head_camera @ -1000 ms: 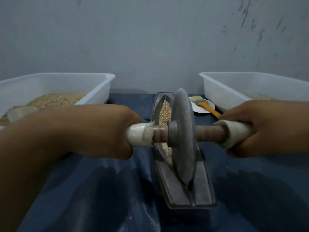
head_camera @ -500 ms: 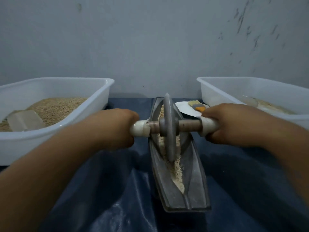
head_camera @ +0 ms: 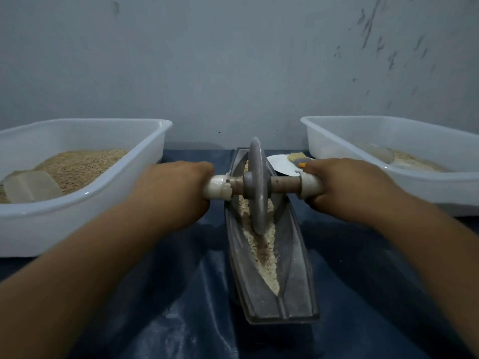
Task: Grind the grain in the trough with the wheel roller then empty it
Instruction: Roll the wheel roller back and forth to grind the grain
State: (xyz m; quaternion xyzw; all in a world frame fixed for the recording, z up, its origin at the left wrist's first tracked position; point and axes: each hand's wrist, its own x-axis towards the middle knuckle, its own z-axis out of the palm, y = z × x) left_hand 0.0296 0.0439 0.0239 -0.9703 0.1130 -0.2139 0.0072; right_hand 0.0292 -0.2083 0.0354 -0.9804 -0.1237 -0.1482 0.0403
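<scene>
A long grey metal trough (head_camera: 293, 260) lies lengthwise on the dark blue cloth, with pale crushed grain (head_camera: 265, 257) along its groove. The grey wheel roller (head_camera: 257, 185) stands upright in the groove toward the far half of the trough. Its axle runs left to right, with white-wrapped ends. My left hand (head_camera: 171, 193) grips the left end of the axle. My right hand (head_camera: 347, 187) grips the right end. The grain under the wheel is hidden.
A white tub (head_camera: 85, 203) of whole grain with a clear scoop (head_camera: 31, 186) stands at the left. Another white tub (head_camera: 404, 141) holding some ground grain stands at the right. A white plate (head_camera: 281, 164) with a brush (head_camera: 298, 158) lies behind the trough.
The wheel roller has rolled away from me, from the trough's near end toward its far half. Both hands moved forward with it. Crushed grain now shows in the near part of the groove.
</scene>
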